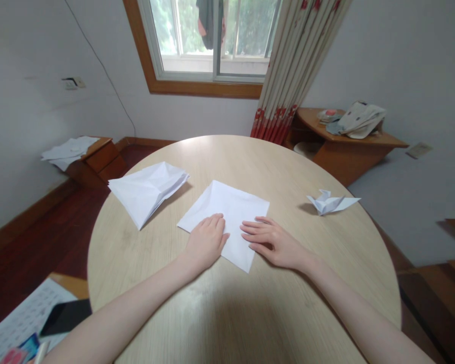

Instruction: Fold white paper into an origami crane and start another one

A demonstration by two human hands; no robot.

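Observation:
A white square sheet of paper [233,199] lies on the round table, turned so that one corner points toward me. My left hand [208,236] rests on its left part, palm down, with the fingers laid out flat. On the right edge of the sheet lie the spread fingertips of my right hand [271,240]. Neither hand grips the paper. Left of the sheet is a stack of white folded papers [149,189] with creases. A folded white paper crane [328,203] stands apart on the right side.
The round wooden table [227,323] has a curved edge all round. A phone [66,316] and a printed sheet [26,306] lie at the lower left. Behind are a small cabinet with papers [70,150], a curtain [284,76] and a corner shelf [358,151] with a cloth bag [360,120].

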